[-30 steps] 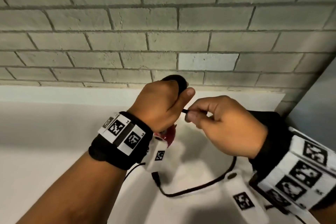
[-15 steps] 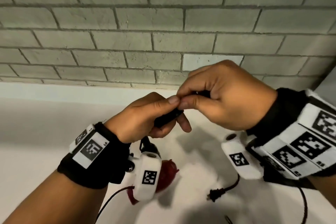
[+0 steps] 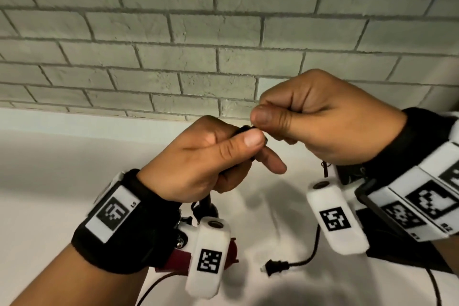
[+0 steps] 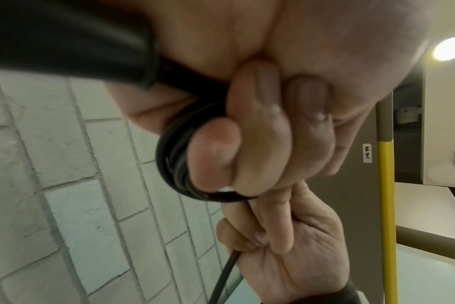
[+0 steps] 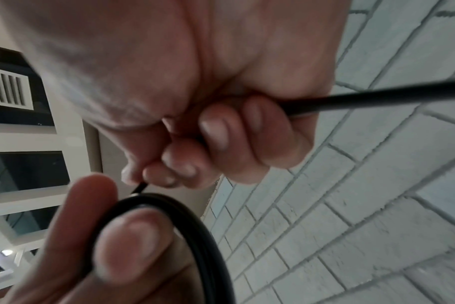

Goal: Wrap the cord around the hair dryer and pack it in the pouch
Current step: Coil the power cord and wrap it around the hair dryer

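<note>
Black cord [image 3: 306, 259] (plug [image 3: 274, 266] pointing left)

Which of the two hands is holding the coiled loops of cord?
The left hand. Its thumb and fingers clamp the stacked loops of the cord, while the right hand only pinches a single strand of it.

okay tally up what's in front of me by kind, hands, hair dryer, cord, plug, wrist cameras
Hands: 2, left hand and right hand
Hair dryers: 1, hair dryer, mostly hidden
Cords: 1, cord
Plugs: 1, plug
Wrist cameras: 2, and
Total: 7
</note>
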`<action>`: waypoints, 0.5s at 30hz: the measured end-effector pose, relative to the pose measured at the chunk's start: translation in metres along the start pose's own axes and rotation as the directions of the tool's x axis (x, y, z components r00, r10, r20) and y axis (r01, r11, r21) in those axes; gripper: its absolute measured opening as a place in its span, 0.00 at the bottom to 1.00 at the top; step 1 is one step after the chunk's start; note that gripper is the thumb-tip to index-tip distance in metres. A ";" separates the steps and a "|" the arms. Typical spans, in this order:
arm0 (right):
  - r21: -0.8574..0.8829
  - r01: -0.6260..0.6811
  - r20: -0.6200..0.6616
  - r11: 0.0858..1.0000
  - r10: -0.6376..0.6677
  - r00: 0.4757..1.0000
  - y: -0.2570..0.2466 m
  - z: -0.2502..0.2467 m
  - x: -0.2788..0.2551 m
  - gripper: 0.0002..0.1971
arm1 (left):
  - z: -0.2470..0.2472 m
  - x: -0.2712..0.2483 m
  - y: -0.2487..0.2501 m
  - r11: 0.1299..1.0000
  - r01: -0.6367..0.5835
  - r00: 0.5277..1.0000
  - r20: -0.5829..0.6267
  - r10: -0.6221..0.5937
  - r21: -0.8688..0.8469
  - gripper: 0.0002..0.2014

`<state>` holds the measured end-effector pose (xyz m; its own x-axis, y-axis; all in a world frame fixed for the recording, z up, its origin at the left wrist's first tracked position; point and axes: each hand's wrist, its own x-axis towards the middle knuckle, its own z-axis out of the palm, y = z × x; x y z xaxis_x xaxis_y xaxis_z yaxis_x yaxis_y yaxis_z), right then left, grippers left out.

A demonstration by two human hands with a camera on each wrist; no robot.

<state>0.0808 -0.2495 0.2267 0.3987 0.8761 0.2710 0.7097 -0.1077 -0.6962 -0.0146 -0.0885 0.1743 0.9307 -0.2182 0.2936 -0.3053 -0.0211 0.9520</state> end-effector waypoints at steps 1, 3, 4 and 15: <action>0.034 -0.019 0.017 0.999 0.018 1.000 0.002 0.001 0.000 0.20 | 0.001 0.000 -0.001 1.000 0.017 1.000 -0.004 -0.017 -0.011 0.29; 0.194 -0.080 0.071 0.978 0.067 0.995 0.008 0.006 0.001 0.23 | 0.003 0.001 -0.004 0.997 0.047 0.999 0.017 -0.046 -0.053 0.27; 0.310 -0.128 0.095 0.942 0.103 0.990 0.012 0.009 0.001 0.24 | 0.005 0.001 -0.006 0.994 0.054 0.998 0.032 -0.051 -0.090 0.24; 0.579 -0.137 -0.065 0.804 0.212 0.975 0.031 0.047 -0.011 0.27 | 0.010 0.007 -0.020 0.826 0.086 0.977 0.209 0.040 -0.557 0.28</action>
<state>0.0712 -0.2402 0.1710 0.5770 0.8011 0.1593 0.1798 0.0656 -0.9815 -0.0043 -0.0994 0.1565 0.8550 -0.4182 0.3067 -0.0601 0.5075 0.8596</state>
